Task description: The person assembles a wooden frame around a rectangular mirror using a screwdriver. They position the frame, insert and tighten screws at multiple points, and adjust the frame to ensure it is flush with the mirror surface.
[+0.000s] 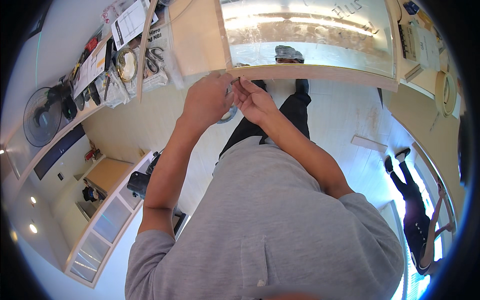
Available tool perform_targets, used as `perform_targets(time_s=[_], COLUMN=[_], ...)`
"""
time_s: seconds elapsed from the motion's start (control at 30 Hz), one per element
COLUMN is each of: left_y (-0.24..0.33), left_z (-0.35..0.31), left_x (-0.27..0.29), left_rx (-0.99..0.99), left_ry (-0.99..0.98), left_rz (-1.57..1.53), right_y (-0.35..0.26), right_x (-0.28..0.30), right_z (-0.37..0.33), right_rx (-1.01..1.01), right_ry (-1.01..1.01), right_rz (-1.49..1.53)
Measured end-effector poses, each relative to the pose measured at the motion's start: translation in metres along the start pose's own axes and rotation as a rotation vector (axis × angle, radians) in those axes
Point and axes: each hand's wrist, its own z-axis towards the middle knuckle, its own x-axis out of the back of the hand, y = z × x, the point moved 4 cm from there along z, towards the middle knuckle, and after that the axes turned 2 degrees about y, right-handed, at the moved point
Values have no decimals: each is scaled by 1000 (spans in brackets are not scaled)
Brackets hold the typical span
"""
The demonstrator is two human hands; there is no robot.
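Note:
Both my hands meet at the near left corner of a wood-framed reflective panel [310,55]. My left hand [204,99] has its fingers curled by the corner, their tips mostly hidden behind the back of the hand. With palm turned up, my right hand [254,102] pinches a small dark piece [235,80] between thumb and fingers, too small to name. The fingertips of both hands nearly touch. The wooden edge strip [320,73] of the panel runs off to the right from my fingers.
Left, a bench holds newspaper, scissors [153,61], a round gold-rimmed tin [127,65] and papers; a fan [43,117] stands beyond. A tape roll [445,94] lies at the right. A board [369,144] is on the floor. Another person [416,215] stands far right.

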Motion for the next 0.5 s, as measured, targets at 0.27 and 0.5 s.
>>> perform_targets(time_s=[0.27, 0.5], left_y=[6, 15], left_z=[11, 16], left_x=[-3, -4], left_rx=[-28, -8], left_ry=[-10, -33], left_rz=[35, 85], right_y=[-2, -3], right_x=[-1, 5], right_z=[4, 9], right_rx=[-20, -94], right_ry=[-16, -52], right_rz=[29, -8])
